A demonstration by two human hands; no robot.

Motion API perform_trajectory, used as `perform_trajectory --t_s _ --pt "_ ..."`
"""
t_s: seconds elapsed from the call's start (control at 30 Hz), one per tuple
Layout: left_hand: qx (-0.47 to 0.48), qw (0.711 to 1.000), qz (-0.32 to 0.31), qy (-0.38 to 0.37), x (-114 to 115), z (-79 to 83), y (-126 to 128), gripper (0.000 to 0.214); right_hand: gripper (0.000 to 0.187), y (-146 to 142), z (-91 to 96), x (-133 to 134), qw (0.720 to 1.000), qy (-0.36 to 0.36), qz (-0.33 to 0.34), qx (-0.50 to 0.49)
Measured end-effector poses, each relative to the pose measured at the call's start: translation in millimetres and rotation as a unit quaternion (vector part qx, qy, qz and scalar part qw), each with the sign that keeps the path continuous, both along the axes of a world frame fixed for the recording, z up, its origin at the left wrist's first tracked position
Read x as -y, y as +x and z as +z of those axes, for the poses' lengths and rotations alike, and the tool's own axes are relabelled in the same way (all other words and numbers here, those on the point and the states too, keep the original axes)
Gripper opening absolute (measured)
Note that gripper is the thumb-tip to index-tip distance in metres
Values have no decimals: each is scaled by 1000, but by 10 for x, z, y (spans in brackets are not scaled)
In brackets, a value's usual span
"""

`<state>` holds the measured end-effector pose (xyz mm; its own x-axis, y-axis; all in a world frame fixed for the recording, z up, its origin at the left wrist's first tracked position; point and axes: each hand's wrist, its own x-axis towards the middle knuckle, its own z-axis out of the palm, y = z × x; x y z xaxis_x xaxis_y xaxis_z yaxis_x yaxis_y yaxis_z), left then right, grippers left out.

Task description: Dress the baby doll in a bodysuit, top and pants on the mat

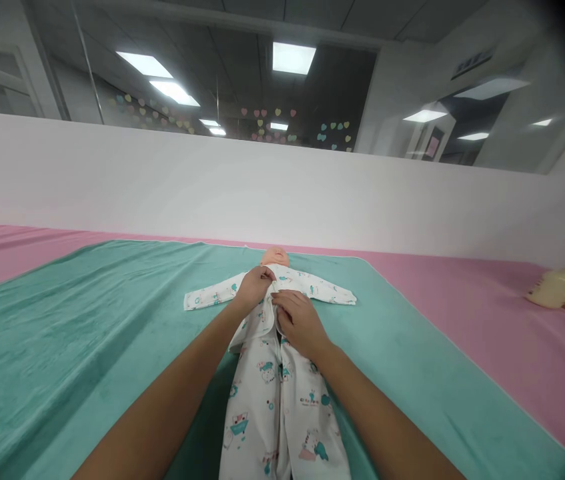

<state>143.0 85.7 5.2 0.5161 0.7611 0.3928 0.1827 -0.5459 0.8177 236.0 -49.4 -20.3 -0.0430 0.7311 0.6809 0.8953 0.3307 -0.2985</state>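
Note:
A baby doll [276, 256] lies face up, its head at the far end. It is dressed in a white printed baby shirt [329, 288], whose sleeves spread to both sides, and white printed pants [252, 407] that reach toward me. At the chest, my left hand [255, 287] has its fingers closed on the shirt's front edge, just below the neck. Slightly lower and to the right, my right hand [301, 321] pinches the front opening of the same shirt, fingers bent together. Whatever fastening lies under my fingertips is too small to make out.
Beneath the doll spreads a wrinkled green blanket [112, 320] over a pink surface [442, 287]. Another doll-like figure in pale yellow [557, 287] lies at the right edge, partly cut off. A white wall [162, 180] with windows above it stands behind.

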Motion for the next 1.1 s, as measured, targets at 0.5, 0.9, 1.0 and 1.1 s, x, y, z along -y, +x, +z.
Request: perform_trajectory --t_s 0.5,0.9,1.0,1.1 --pt "66 994 28 80 272 -245 -179 16 12 -89 47 49 988 -37 -152 8" --pt "18 980 -43 195 469 -444 -497 29 23 -212 155 10 935 -198 -280 91" --pt "-4 980 -41 194 481 -430 -497 31 18 -174 135 26 943 -189 -254 105" --pt "-17 981 -37 189 490 -418 -502 31 20 -120 120 45 952 -180 -226 99"
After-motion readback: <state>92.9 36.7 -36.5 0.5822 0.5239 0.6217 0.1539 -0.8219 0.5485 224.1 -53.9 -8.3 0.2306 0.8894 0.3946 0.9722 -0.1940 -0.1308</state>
